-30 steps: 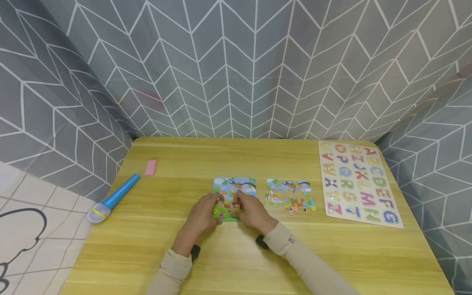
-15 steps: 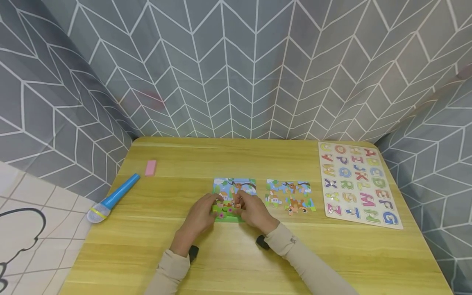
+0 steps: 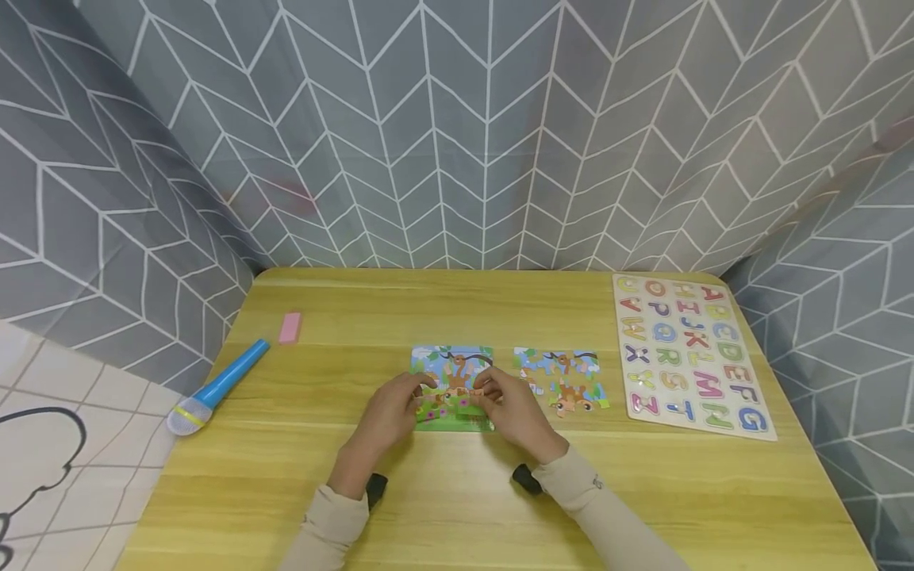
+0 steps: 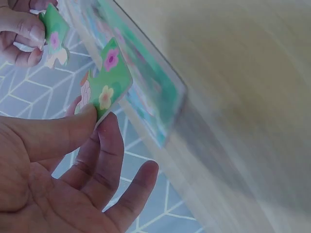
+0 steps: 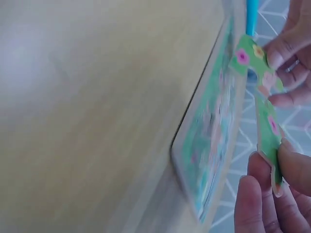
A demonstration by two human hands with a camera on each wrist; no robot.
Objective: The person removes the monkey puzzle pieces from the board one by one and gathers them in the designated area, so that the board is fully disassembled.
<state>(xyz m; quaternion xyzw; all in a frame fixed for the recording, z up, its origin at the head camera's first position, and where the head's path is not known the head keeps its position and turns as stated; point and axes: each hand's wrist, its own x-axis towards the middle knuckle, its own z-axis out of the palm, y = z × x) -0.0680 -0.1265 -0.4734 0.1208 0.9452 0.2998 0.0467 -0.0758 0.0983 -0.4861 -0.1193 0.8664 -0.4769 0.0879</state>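
My left hand (image 3: 391, 411) pinches a green puzzle piece (image 4: 115, 80) with a pink and a yellow flower between thumb and fingers. In my right hand (image 3: 517, 412), thumb and fingers grip another green puzzle piece (image 5: 268, 127) with a pink flower. Both pieces are held above the lower part of a puzzle board (image 3: 451, 361) printed with a blue sky, a branch and an animal. The left wrist view shows a gap between the two pieces. Right of the board lie joined sky-and-branch pieces (image 3: 564, 361) and a piece with an animal's face (image 3: 574, 398), partly near my right hand.
An alphabet board (image 3: 693, 357) with coloured letters lies at the table's right. A blue toy microphone (image 3: 228, 379) and a pink block (image 3: 290, 327) lie at the left. Grey patterned curtains (image 3: 457, 159) stand behind the wooden table (image 3: 321, 301).
My right hand has moved right, carrying its piece away from the left hand's piece. The left hand stays in almost the same place. More of the board's middle now shows.
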